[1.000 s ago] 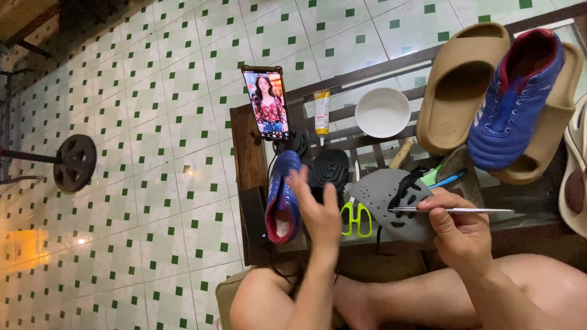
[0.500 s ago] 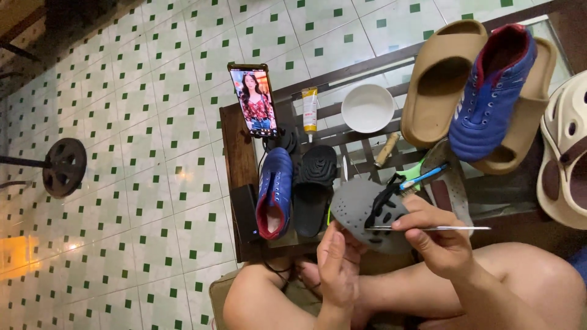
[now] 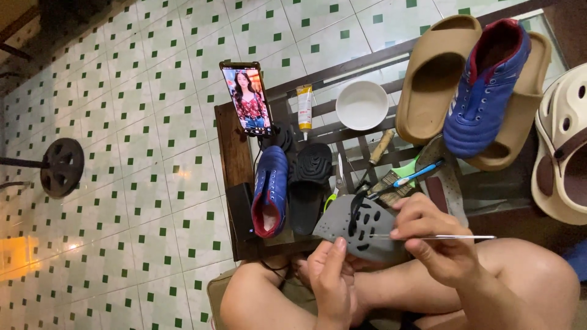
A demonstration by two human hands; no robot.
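Observation:
My right hand (image 3: 437, 241) pinches a thin metal needle tool (image 3: 446, 237) that lies level, its tip at a grey perforated clog (image 3: 361, 227). My left hand (image 3: 333, 278) grips the clog's near edge from below, thumb up against it. The clog rests over my knees at the front of a low dark wooden bench (image 3: 235, 143). Just left of it on the bench lie a blue and red sports shoe (image 3: 269, 190) and a black sandal (image 3: 309, 183).
A phone (image 3: 247, 98) stands upright at the bench's far end, beside a glue tube (image 3: 304, 107) and a white bowl (image 3: 362, 105). Tan slides (image 3: 437, 73), another blue shoe (image 3: 489, 85), a cream clog (image 3: 562, 146), a brush and a toothbrush (image 3: 416, 174) lie right. A weight plate (image 3: 61, 166) sits on the tiled floor.
My left hand left the blue shoe, dropped toward my lap, then rose to grip the grey clog's edge. The right hand kept the needle tool at the clog.

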